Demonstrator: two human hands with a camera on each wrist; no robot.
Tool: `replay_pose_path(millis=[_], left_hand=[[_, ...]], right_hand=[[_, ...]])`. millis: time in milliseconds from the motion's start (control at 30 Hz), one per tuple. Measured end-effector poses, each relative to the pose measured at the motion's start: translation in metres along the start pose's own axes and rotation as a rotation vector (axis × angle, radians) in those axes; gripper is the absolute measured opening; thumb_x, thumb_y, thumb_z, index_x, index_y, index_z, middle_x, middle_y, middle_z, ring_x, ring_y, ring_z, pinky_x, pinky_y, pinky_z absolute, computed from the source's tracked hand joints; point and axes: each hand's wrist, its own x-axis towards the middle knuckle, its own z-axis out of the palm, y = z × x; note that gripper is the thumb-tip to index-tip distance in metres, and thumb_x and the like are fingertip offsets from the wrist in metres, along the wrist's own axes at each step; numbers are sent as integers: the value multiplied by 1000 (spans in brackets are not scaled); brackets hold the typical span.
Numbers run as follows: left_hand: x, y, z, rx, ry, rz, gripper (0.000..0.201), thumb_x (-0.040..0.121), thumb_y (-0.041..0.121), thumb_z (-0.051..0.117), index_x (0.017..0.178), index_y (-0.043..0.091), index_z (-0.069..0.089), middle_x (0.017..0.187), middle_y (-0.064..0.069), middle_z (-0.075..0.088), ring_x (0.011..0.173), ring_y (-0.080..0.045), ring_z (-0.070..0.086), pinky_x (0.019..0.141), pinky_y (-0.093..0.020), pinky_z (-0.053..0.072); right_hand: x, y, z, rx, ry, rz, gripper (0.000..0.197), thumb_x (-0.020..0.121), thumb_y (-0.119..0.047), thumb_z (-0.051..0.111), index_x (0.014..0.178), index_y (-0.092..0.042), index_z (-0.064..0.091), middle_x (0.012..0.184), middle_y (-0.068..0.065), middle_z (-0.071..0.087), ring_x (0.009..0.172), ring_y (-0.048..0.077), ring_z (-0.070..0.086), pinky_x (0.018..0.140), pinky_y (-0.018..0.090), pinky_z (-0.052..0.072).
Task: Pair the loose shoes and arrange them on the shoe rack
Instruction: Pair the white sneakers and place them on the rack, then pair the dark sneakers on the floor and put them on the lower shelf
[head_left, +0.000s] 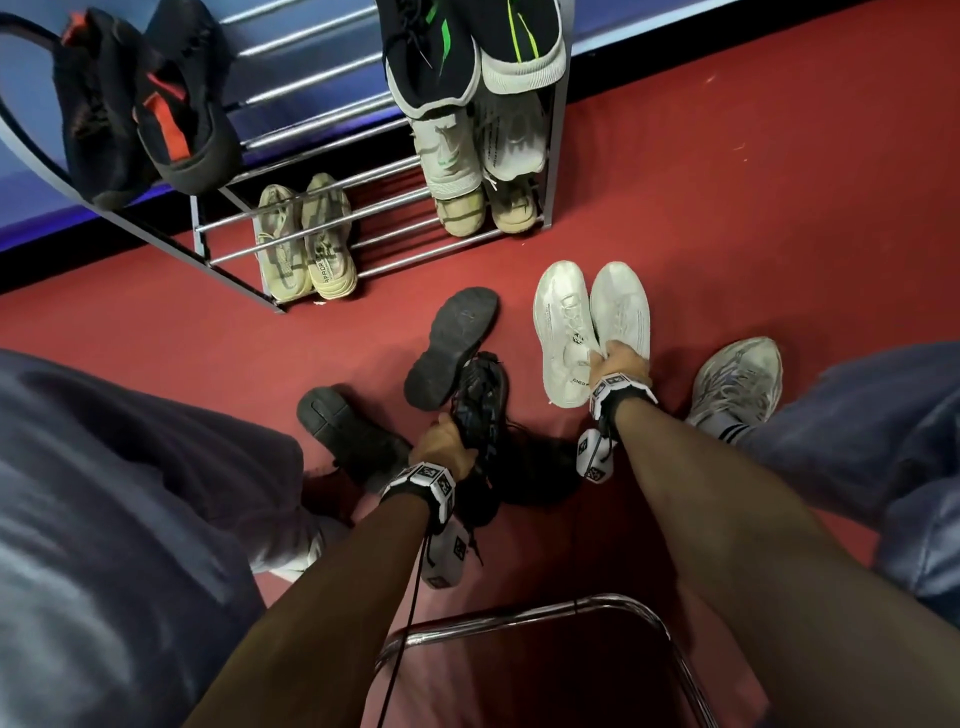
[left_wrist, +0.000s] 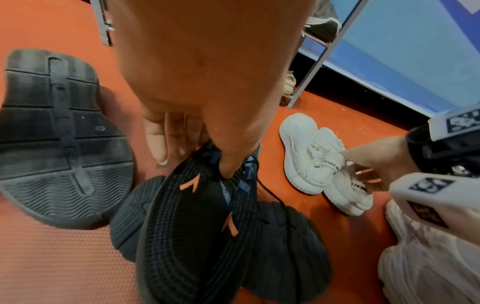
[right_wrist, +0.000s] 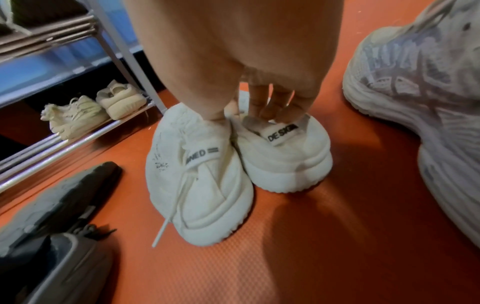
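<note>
2 white shoes (head_left: 592, 327) stand side by side on the red floor (head_left: 727, 234), toes toward 12 o'clock, each with thick ribbed soles and a white heel tab printed in black letters. The right hand (head_left: 621, 361) grips both at their heel ends: in the right wrist view its thumb presses into the collar of 1 shoe while curled fingers (right_wrist: 280, 111) hook into the collar of the other, so the pair is pinched together. At about 9 o'clock from them, the left hand (head_left: 447, 441) clasps a black shoe (left_wrist: 192, 216) with orange chevron marks and blue lacing; in the left wrist view the fingers (left_wrist: 231, 164) curl into its opening near the laces, and the shoe seems lifted above the floor. 2 more black shoes lie close by with soles showing, a black sole (head_left: 452, 348) tipped up at 12 o'clock from the left hand and a black sole-up shoe (head_left: 353, 431) at 9 o'clock from it. The shoe rack (head_left: 363, 249) stands at 12 o'clock, its bottom rails carrying a beige pair (head_left: 306, 239), with more pairs on its higher rails. A worn grey sneaker (head_left: 737, 384) on the person's foot sits at 3 o'clock of the white shoes.
</note>
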Motion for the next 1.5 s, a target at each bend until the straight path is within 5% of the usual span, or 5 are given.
replay_pose_path(millis=[167, 467, 900, 1233, 1500], left_hand=[[-1, 2, 5, 20, -23, -15, 68, 88, 43, 68, 135, 1, 43, 134, -20, 56, 125, -37, 56, 102, -42, 47], [36, -42, 30, -211, -190, 27, 116, 41, 60, 81, 140, 19, 37, 131, -2, 60, 120, -24, 61, 102, -38, 50], [-36, -32, -24, -479, -88, 215, 12, 77, 6, 62, 76, 15, 69, 81, -9, 74, 72, -19, 65, 78, -40, 59], [-101, -53, -132, -1023, -104, 264, 47, 78, -16, 71, 119, 3, 60, 75, -7, 76, 63, -13, 72, 64, -25, 59], [-134, -52, -193, -1375, 229, 227, 30, 87, 35, 74, 108, 13, 71, 101, -4, 75, 96, -21, 68, 81, -31, 55]], right_hand=[[12, 1, 1, 45, -70, -4, 26, 92, -40, 54, 82, -15, 52, 90, 12, 63, 107, 36, 58, 80, 35, 50], [-67, -9, 23, -1, 140, -101, 74, 93, -47, 50, 152, -11, 25, 154, 15, 30, 125, 36, 45, 99, 49, 40], [-144, -24, 34, -539, -185, -729, 115, 71, -15, 78, 155, -41, 3, 165, 0, -11, 150, 29, 8, 120, 47, 20], [-178, -88, -18, -398, -314, -746, 65, 57, -46, 81, 109, -28, 47, 96, -4, 58, 87, 26, 62, 73, 33, 50], [-204, -130, -86, -460, -476, -713, 30, 74, -49, 79, 88, -25, 69, 82, -3, 68, 84, 24, 67, 76, 31, 52]])
